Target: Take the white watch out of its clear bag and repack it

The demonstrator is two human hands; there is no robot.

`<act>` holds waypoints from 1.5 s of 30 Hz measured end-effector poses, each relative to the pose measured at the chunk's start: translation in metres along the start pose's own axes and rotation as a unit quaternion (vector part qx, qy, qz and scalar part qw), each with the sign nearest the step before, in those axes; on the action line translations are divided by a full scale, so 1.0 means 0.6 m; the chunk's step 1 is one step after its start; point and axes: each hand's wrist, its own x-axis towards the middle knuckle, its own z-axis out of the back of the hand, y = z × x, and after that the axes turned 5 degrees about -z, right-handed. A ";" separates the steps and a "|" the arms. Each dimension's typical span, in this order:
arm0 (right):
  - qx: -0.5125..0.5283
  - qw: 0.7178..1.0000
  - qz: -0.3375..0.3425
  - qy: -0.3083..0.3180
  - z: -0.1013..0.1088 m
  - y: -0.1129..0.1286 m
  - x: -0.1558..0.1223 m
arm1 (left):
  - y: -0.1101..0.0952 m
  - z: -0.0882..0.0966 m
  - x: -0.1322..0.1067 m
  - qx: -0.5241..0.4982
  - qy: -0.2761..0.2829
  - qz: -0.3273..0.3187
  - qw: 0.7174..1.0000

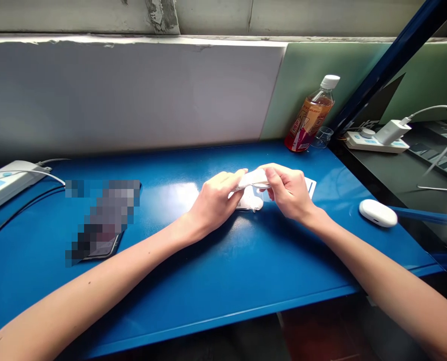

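Both hands meet above the middle of the blue table (193,296). Between them is a small white rounded object (257,178); its kind is not clear from here. My left hand (219,198) pinches its left end with thumb and fingers. At its right end, my right hand (289,190) grips it the same way. Just beneath lies another white rounded piece (251,199), with what seems to be clear plastic around it. A white card or paper (311,187) shows partly behind my right hand.
A partly blurred-out phone (103,235) lies at left, near a white power strip (10,183) with cables. A drink bottle (311,118) and a clear cup (323,137) stand at the back right. A white oval case (378,213) sits near the right edge.
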 end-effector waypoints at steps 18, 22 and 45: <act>-0.049 0.998 -0.022 -0.018 0.026 -0.041 0.020 | 0.019 0.056 0.003 -0.015 0.298 0.039 0.954; -0.191 0.981 0.012 -0.018 0.030 -0.046 0.020 | 0.018 0.053 -0.015 -0.012 0.266 0.051 0.962; -0.272 0.950 0.067 0.140 0.064 -0.041 0.022 | 0.022 0.037 -0.042 -0.013 0.198 0.008 0.980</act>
